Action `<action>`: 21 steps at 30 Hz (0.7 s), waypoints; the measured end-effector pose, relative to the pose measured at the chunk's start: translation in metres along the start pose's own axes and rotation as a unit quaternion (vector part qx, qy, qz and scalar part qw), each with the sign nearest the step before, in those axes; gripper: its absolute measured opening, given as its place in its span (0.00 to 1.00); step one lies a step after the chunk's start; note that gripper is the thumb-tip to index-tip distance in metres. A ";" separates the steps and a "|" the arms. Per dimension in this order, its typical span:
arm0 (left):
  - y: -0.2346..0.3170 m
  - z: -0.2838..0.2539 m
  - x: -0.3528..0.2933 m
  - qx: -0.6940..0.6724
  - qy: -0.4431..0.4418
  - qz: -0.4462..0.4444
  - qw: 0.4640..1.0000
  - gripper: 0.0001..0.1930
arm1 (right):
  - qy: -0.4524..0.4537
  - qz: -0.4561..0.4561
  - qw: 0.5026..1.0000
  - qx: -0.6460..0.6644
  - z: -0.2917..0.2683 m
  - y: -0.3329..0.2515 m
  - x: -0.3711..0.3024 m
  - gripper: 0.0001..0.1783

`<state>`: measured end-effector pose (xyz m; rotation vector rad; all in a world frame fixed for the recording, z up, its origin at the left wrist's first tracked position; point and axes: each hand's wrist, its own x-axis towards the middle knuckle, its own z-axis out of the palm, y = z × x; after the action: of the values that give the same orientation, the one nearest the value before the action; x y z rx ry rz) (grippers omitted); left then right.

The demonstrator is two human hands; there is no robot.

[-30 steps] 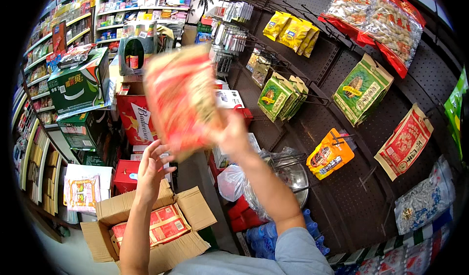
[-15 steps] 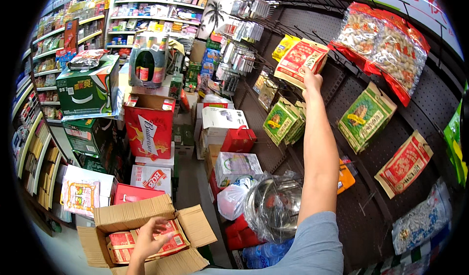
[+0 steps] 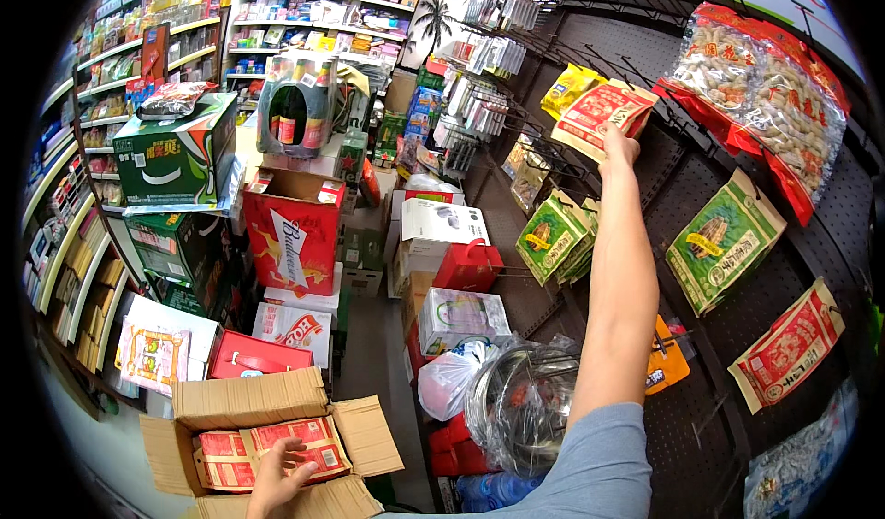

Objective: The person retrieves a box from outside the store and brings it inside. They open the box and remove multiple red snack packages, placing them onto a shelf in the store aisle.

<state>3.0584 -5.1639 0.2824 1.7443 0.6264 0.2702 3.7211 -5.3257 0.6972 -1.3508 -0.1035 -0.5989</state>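
Observation:
My right arm is stretched out toward the pegboard rack, and my right hand (image 3: 619,144) grips the lower right edge of a red and tan snack bag (image 3: 601,112). That bag is at the rack's metal hooks, beside a small yellow packet (image 3: 569,90); whether a hook runs through it I cannot tell. My left hand (image 3: 279,476) hovers over an open cardboard carton (image 3: 244,395), fingers apart and holding nothing. Inside the carton lie several red and tan bags (image 3: 297,434), partly hidden by that hand.
Green bags (image 3: 553,236) hang below my right hand. Farther right hang another green bag (image 3: 724,242), a red bag (image 3: 788,346) and large peanut packs (image 3: 761,95). Wrapped metal basins (image 3: 525,404) stand beneath my right arm. Stacked boxes (image 3: 292,233) line the left.
The whole view has shifted, with the rack sliding rightward in the picture. My right hand still holds the bag at the hooks. My left hand stays over the carton.

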 end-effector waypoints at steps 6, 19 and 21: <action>0.001 0.005 -0.018 -0.024 0.044 -0.029 0.998 0.26 | 0.048 0.044 0.997 -0.039 -0.041 0.028 0.066 0.34; 0.017 -0.032 -0.029 0.070 0.109 0.000 0.992 0.24 | 0.047 -0.322 0.911 -0.252 0.003 0.008 -0.081 0.39; 0.007 -0.050 -0.031 0.126 0.107 0.031 0.986 0.24 | -0.034 -0.395 0.891 -0.222 0.025 0.012 -0.155 0.32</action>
<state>3.0102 -5.1406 0.3075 1.9974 0.7887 0.4413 3.6021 -5.2477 0.6300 -1.7674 -0.6281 -1.3178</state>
